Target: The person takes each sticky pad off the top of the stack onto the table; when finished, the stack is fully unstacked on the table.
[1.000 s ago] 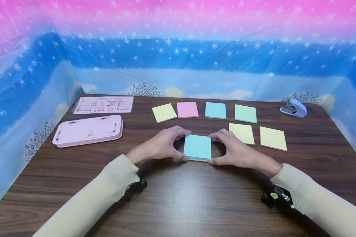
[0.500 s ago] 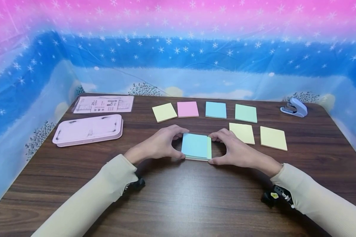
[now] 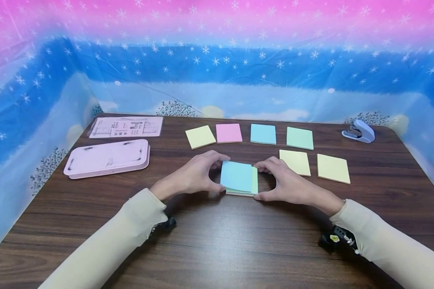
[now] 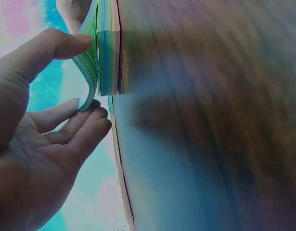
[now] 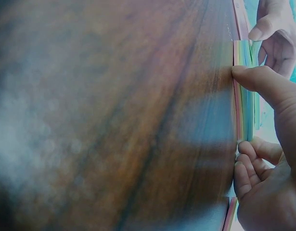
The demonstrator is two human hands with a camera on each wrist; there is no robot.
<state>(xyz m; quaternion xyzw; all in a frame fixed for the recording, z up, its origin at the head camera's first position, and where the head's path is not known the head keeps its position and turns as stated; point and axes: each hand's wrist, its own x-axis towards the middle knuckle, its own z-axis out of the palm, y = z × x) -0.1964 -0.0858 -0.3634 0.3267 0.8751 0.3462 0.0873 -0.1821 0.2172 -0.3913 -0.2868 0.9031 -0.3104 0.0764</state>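
Observation:
A stack of square sticky note pads (image 3: pixel 254 182) sits on the table between my hands. On top lies a light-blue and green pad (image 3: pixel 236 176), shifted left so a pale green strip shows at the right. My left hand (image 3: pixel 199 174) pinches this top pad by its left side; in the left wrist view its sheets (image 4: pixel 89 72) bow away from the layers below. My right hand (image 3: pixel 287 182) holds the lower stack by its right corners, thumb at the near edge and fingers at the far one. Pink, yellow, blue and green layers (image 5: pixel 244 106) show along its side in the right wrist view.
Beyond the hands, yellow (image 3: pixel 200 137), pink (image 3: pixel 229 133), blue (image 3: pixel 263 134) and green (image 3: pixel 299 138) pads form a row. Two more yellow pads lie right, one (image 3: pixel 333 168) beyond the right hand. A pink case (image 3: pixel 106 158), printed card (image 3: pixel 126 127) and stapler (image 3: pixel 359 131) lie farther out.
My left hand has drawn the top pad slightly left, uncovering a pale green strip along the right side of the stack. My right hand has stayed in place.

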